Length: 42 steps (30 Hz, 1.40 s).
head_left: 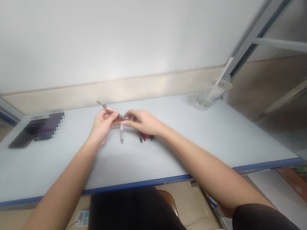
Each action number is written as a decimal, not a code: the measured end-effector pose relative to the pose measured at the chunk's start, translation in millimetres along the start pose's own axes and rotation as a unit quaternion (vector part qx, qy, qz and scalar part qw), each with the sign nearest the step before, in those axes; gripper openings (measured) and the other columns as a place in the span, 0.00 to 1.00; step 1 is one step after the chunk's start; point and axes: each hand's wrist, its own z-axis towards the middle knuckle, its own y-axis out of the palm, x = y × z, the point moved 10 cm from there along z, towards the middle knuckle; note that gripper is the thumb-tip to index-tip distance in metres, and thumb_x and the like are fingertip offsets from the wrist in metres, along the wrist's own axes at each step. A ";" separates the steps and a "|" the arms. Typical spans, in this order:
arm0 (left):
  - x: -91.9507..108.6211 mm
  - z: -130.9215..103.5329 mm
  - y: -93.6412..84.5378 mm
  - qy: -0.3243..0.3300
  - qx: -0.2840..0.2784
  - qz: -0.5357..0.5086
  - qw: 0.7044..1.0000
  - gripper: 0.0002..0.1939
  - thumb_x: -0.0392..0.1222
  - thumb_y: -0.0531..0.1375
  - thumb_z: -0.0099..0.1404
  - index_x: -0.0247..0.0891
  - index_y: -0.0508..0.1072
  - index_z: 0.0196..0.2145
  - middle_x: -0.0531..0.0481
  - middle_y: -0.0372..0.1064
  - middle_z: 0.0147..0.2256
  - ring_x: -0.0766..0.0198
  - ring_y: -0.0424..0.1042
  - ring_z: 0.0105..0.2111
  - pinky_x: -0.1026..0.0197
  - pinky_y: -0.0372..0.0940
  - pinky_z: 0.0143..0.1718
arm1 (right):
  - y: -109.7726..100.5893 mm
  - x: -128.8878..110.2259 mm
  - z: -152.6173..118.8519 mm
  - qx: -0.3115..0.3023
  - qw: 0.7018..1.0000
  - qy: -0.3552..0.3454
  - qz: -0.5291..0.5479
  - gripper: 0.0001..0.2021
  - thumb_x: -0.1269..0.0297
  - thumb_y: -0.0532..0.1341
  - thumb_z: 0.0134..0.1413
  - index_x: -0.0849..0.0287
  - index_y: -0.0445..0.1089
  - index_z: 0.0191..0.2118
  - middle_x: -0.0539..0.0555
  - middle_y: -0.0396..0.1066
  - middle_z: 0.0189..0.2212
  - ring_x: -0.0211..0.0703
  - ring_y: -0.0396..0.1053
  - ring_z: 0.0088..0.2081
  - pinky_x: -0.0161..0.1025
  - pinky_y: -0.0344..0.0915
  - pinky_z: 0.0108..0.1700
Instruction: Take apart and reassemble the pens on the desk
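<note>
Over the pale table (pixel 210 145), just beyond a white pen (pixel 121 136), a grey pen (pixel 108 108) is pinched by the left hand (pixel 101 125), its near end gripped by the right hand (pixel 145 121), apparently for steadiness; other pens (pixel 144 136) are kept right of the white pen

Grey pen (pixel 109 109), white pen (pixel 121 134), pale blue-grey tabletop (pixel 57 164), blue edge (pixel 152 182)

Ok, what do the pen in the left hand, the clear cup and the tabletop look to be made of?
Pen: probably plastic or metal, fairly shiny; its grey barrel catches a glint, but blur leaves it open.
Cup: likely thin plastic, glossy; its side is see-through.
Tabletop: perhaps laminate or painted board; smooth, pale, no grain visible.
</note>
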 end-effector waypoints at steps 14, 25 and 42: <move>37.5 -10.4 5.5 0.264 -0.012 0.444 0.856 0.13 0.50 0.61 0.73 0.42 0.74 0.49 0.41 0.70 0.51 0.49 0.70 0.56 0.48 0.68 0.55 | -10.4 10.3 -7.7 -0.015 0.975 0.124 0.185 0.30 0.35 0.59 0.68 0.56 0.59 0.25 0.47 0.58 0.17 0.36 0.62 0.15 0.34 0.54 0.15; 11.1 -22.9 34.7 0.156 -0.183 0.476 0.846 0.23 0.57 0.44 0.79 0.43 0.58 0.30 0.53 0.61 0.26 0.60 0.64 0.28 0.57 0.59 0.35 | 2.0 10.7 -14.0 -0.131 0.957 0.154 0.211 0.36 0.31 0.60 0.65 0.58 0.65 0.19 0.51 0.59 0.11 0.42 0.70 0.17 0.34 0.64 0.16; 4.3 -20.8 30.9 0.079 -0.161 0.554 0.813 0.25 0.58 0.44 0.76 0.43 0.62 0.27 0.50 0.66 0.25 0.57 0.65 0.26 0.57 0.57 0.34 | -15.4 5.4 -16.0 -0.131 0.974 0.086 0.164 0.21 0.47 0.73 0.60 0.59 0.69 0.40 0.53 0.76 0.25 0.39 0.71 0.20 0.37 0.68 0.23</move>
